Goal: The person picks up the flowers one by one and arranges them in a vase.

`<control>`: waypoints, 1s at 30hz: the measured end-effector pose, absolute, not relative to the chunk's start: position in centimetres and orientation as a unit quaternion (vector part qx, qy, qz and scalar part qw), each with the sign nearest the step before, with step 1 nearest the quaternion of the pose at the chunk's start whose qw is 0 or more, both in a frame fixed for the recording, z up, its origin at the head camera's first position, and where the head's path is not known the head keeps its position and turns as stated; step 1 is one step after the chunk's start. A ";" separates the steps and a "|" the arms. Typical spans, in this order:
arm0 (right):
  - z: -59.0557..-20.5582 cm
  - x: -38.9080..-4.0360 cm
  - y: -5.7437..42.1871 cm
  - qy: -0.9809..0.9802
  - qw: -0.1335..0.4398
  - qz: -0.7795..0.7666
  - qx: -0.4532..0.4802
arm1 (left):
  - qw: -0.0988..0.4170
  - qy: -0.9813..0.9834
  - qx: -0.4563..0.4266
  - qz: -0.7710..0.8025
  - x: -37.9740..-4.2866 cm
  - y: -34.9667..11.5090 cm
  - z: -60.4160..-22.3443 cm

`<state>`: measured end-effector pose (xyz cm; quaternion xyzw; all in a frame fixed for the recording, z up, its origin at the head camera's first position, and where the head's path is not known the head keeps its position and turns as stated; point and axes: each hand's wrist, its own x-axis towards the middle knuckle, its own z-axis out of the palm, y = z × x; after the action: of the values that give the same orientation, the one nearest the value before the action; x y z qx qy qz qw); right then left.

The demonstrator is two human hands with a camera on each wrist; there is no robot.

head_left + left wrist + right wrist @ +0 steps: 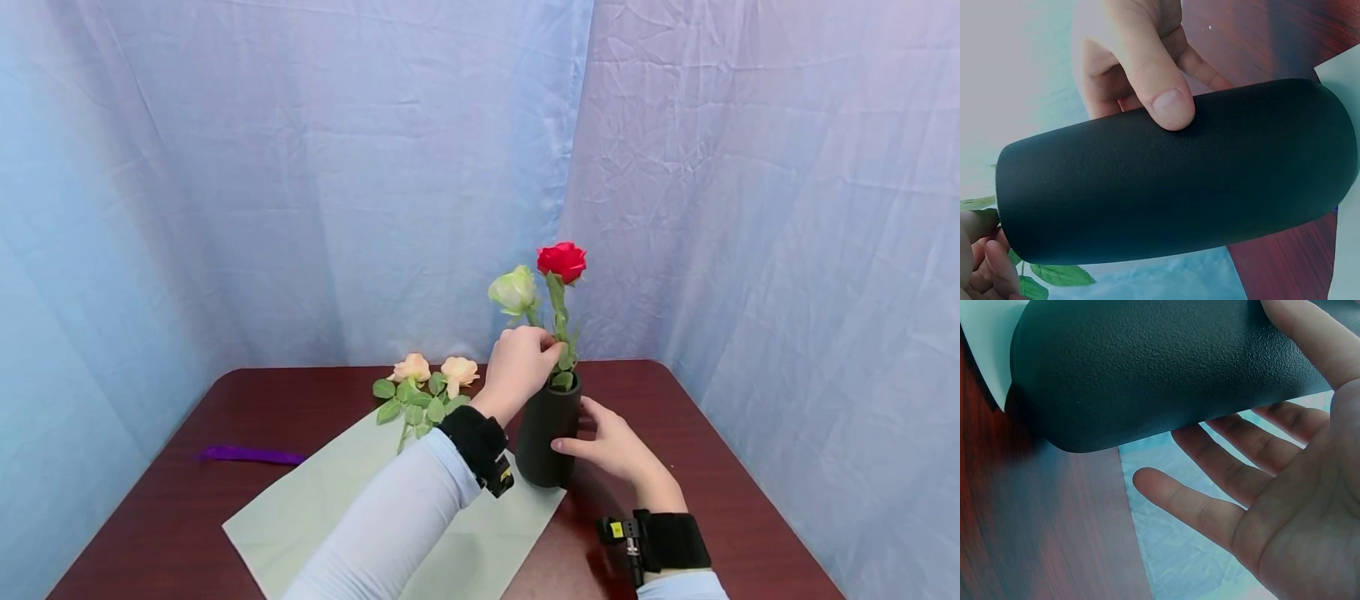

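A dark, matte vase (546, 433) stands upright on the table at a corner of the pale sheet. My left hand (519, 367) is at its mouth, the fingertips pinching the stem of a greenish-white rose (513, 292). That stem runs down behind my fingers, which hide its lower part. A red rose (562, 262) stands in the vase, its leaves beside my fingertips. Lower down, my right hand (618, 450) holds the vase from the right. Its thumb (1172, 107) lies on the near side; several fingers (1229, 465) reach round behind, with the little finger extended apart from the wall.
Two peach roses (459, 372) with leafy stems lie to the left, partly over the pale sheet (315, 517). A purple ribbon (251, 455) lies farther left on the dark red table (172, 500). Light blue cloth (300, 167) hangs behind the table and along its sides.
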<state>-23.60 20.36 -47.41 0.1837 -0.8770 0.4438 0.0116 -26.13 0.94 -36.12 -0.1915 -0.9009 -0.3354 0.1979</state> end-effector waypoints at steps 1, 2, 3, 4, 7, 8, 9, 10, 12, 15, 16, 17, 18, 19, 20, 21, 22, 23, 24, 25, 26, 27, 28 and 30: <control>-47.4 -23.6 20.3 -0.877 0.012 0.443 0.184 | 0.199 -0.902 -0.189 -0.334 -26.1 0.9 -36.2; -47.4 -23.6 20.3 -0.877 0.013 0.443 0.183 | 0.199 -0.902 -0.188 -0.334 -26.1 0.8 -36.2; -47.4 -23.6 20.3 -0.878 0.014 0.443 0.183 | 0.199 -0.903 -0.188 -0.332 -26.1 0.8 -36.2; -47.4 -23.6 20.3 -0.878 0.014 0.443 0.183 | 0.198 -0.902 -0.190 -0.332 -26.2 0.7 -36.2; -47.4 -23.6 20.3 -0.877 0.014 0.443 0.185 | 0.188 -0.898 -0.201 -0.342 -26.2 0.5 -36.3; -47.3 -23.6 20.3 -0.877 0.014 0.444 0.185 | 0.184 -0.897 -0.205 -0.346 -26.2 0.4 -36.3; -47.3 -23.6 20.3 -0.876 0.013 0.444 0.185 | 0.181 -0.895 -0.209 -0.349 -26.2 0.3 -36.3; -47.3 -23.6 20.2 -0.876 0.012 0.444 0.186 | 0.177 -0.893 -0.212 -0.354 -26.2 0.2 -36.3; -47.3 -23.7 20.2 -0.876 0.011 0.445 0.186 | 0.173 -0.889 -0.216 -0.365 -26.1 -0.2 -36.3; -47.3 -23.8 20.3 -0.876 0.011 0.444 0.186 | 0.176 -0.879 -0.219 -0.385 -25.8 -0.8 -36.2; -47.3 -23.8 20.3 -0.876 0.011 0.444 0.187 | 0.179 -0.875 -0.219 -0.394 -25.7 -1.0 -36.1; -47.3 -23.8 20.3 -0.876 0.011 0.445 0.187 | 0.183 -0.870 -0.221 -0.402 -25.7 -1.2 -36.1; -47.3 -23.8 20.4 -0.876 0.012 0.445 0.187 | 0.187 -0.864 -0.223 -0.410 -25.6 -1.4 -36.1; -47.4 -23.8 20.4 -0.875 0.012 0.446 0.187 | 0.191 -0.859 -0.226 -0.418 -25.5 -1.6 -36.0; -47.4 -23.8 20.4 -0.875 0.012 0.446 0.187 | 0.196 -0.853 -0.230 -0.426 -25.5 -1.8 -36.0; -47.4 -23.8 20.5 -0.875 0.012 0.447 0.187 | 0.202 -0.847 -0.234 -0.432 -25.4 -2.0 -35.9; -47.5 -23.8 20.5 -0.875 0.012 0.447 0.187 | 0.207 -0.842 -0.240 -0.436 -25.3 -2.3 -35.9; -47.5 -23.9 20.5 -0.875 0.012 0.447 0.187 | 0.212 -0.838 -0.246 -0.439 -25.2 -2.5 -35.8; -47.5 -23.9 20.5 -0.874 0.011 0.447 0.187 | 0.217 -0.833 -0.251 -0.442 -25.1 -2.8 -35.7; -47.5 -23.9 20.6 -0.874 0.010 0.448 0.187 | 0.221 -0.830 -0.257 -0.442 -25.0 -3.0 -35.7; -47.4 -23.9 20.6 -0.875 0.011 0.447 0.187 | 0.226 -0.828 -0.262 -0.441 -24.8 -3.3 -35.6; -47.4 -23.9 20.6 -0.875 0.011 0.447 0.187 | 0.232 -0.827 -0.266 -0.438 -24.7 -3.6 -35.6; -47.4 -23.9 20.6 -0.875 0.012 0.448 0.187 | 0.237 -0.825 -0.269 -0.437 -24.6 -3.9 -35.5; -47.3 -23.9 20.7 -0.875 0.013 0.446 0.186 | 0.245 -0.822 -0.271 -0.437 -24.4 -4.6 -35.5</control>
<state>-23.89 20.73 -47.35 0.1856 -0.8754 0.4462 0.0128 -24.37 -4.61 -35.48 -0.2707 -0.8221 -0.4369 0.2450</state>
